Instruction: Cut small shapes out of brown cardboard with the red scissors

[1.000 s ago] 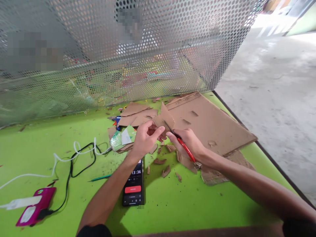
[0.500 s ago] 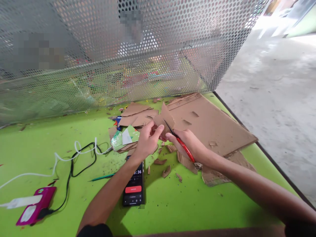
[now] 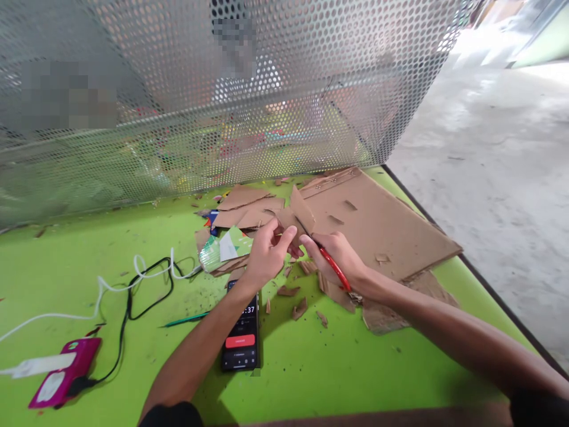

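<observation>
My left hand (image 3: 272, 248) is closed on a small piece of cardboard (image 3: 302, 207), thumb on the near side, with part of the piece rising above the fingers. My right hand (image 3: 335, 255) grips scissors with red handles (image 3: 334, 268). Their dark blades lie against the cardboard piece, pointing up and to the left. The handle loops are mostly hidden in my palm. Just behind and right of my hands lies a large flat cardboard sheet (image 3: 382, 225). Small cardboard scraps (image 3: 300, 308) are scattered below my hands on the green table (image 3: 320, 379).
A phone with a lit screen (image 3: 240, 341) lies under my left forearm, beside a green pencil (image 3: 184, 320). White and black cables (image 3: 128, 296) run to a magenta device (image 3: 64, 373) at left. Cut cardboard pieces (image 3: 249, 210) sit before the perforated metal panel (image 3: 267, 136).
Both hands stay almost in place. My right thumb has shifted slightly at the scissors, and the phone's timer has advanced by one second.
</observation>
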Motion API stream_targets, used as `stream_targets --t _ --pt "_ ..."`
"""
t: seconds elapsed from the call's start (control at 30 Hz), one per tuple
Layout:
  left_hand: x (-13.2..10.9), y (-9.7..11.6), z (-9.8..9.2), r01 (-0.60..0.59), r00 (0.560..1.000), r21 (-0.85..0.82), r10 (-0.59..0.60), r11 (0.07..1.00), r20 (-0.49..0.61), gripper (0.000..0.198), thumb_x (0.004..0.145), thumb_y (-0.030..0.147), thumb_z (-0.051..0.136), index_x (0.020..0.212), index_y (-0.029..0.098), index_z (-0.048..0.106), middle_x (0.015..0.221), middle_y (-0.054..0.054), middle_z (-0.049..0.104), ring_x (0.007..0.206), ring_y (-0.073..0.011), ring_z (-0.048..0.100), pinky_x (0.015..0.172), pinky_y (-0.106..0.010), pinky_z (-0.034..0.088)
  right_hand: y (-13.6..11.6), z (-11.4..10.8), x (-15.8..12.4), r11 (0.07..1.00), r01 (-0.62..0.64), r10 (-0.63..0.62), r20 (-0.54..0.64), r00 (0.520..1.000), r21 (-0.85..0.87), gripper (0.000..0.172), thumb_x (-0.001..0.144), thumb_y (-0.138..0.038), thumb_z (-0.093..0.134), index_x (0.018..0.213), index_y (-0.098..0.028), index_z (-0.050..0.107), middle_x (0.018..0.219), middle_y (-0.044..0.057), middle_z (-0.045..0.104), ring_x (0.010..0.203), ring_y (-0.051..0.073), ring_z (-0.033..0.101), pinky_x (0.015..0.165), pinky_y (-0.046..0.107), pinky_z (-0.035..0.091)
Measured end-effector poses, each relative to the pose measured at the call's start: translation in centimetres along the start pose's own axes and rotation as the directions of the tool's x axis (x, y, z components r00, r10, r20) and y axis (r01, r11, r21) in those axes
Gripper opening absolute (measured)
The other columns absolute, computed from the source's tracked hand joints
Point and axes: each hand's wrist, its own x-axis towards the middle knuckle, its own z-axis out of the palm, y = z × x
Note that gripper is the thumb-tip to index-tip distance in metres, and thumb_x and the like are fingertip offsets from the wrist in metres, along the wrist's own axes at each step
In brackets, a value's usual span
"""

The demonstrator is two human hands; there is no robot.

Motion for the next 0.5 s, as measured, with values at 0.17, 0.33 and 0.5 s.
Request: stream_targets --t 0.17,0.33,0.5 --pt "0.1 -0.2 -0.2 0.037 0.999 -0.019 -0.037 0.999 -0.001 0.037 0.089 0.053 0.073 0.080 0.020 0.058 0.062 0.002 0.064 0.053 -0.0174 0.069 0.051 -0.028 0.058 -0.2 -0.3 0.3 1.000 0.008 -0.008 0.027 1.000 0.006 0.056 0.109 -0.054 0.036 0.068 -0.020 0.054 0.052 0.000 0.052 0.044 0.011 0.043 0.050 0.025 0.032" --pt "0.7 0.2 -1.5 -0.042 0.992 0.032 0.046 0.999 -0.117 0.035 0.090 0.050 0.072 0.078 0.020 0.058 0.060 0.004 0.061 0.049 -0.0139 0.066 0.048 -0.024 0.055 -1.1 -0.9 -0.1 0.999 -0.050 0.047 0.153 0.987 0.015 0.050 0.107 -0.057 0.043 0.076 -0.020 0.055 0.062 0.004 0.063 0.050 0.015 0.055 0.052 0.027 0.039" --pt "1.3 0.3 -4.1 -0.188 0.929 0.408 0.297 0.893 -0.221 0.029 0.095 0.048 0.066 0.089 0.020 0.065 0.076 -0.001 0.071 0.054 -0.0141 0.071 0.052 -0.023 0.054 -0.7 -1.2 -0.1 0.955 -0.180 0.133 0.205 0.970 0.234 0.053 0.103 -0.065 0.049 0.079 -0.019 0.059 0.069 0.005 0.067 0.054 0.016 0.059 0.055 0.029 0.048"
